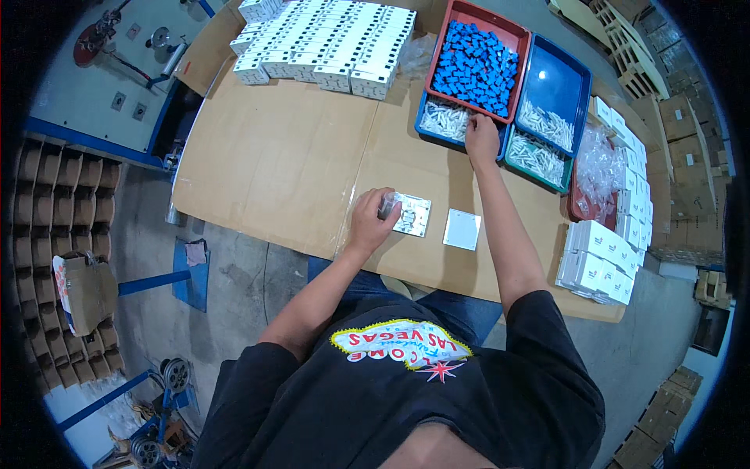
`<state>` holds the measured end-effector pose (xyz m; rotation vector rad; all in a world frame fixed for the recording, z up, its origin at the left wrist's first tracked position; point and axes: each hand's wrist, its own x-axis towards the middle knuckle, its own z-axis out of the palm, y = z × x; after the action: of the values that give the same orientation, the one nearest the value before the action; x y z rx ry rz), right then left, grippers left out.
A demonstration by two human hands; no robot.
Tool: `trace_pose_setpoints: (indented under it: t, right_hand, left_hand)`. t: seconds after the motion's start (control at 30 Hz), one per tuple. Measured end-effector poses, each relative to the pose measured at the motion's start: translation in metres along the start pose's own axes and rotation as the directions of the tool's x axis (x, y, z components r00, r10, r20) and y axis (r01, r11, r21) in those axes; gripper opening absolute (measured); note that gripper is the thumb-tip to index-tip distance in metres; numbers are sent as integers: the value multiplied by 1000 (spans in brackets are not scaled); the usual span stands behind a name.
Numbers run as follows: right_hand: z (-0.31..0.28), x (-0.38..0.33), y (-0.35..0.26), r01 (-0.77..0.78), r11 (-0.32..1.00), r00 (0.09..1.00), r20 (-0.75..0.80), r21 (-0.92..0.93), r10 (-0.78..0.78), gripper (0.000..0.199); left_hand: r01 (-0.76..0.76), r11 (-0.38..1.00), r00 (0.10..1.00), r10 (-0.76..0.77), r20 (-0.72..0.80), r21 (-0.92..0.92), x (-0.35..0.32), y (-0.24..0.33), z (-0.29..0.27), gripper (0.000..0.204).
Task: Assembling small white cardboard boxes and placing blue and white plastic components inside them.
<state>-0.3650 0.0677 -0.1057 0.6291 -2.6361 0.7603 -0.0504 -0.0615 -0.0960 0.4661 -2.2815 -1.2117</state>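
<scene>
The person wears a black T-shirt [406, 406] with short sleeves; it fills the picture's 6 o'clock part; the sleeves stop above the elbows, so both forearms are bare. On the chest is a bright picture [402, 344]; it has a wavy shape with a yellow edge, white and light blue inside, and red letters; seen from above it is upside down; at its 5 o'clock side sits a small red star with thin points. Blue jeans [437, 301] show at the shirt's 12 o'clock side. The left hand [373, 219] and right hand [481, 139] are bare; no gloves, rings or watch can be seen.
</scene>
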Motion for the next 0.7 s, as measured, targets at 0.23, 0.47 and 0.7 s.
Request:
trace_pose_setpoints:
  t: [0.23,0.47,0.7]
  right_hand:
    - [-7,1,-4,-168,972,980,132,164,147,20]
    - [-15,-8,17,-64,949,997,-21,307,75,24]
    - [-45,-52,-5,-385,734,921,279,559,271,16]
  left_hand:
    - [-20,1000,1000,20,0,-20,0,-1,0,28]
    - [-46,999,999,46,-15,11,1,0,-2,29]
    - [-88,996,995,89,-53,12,4,-2,2,31]
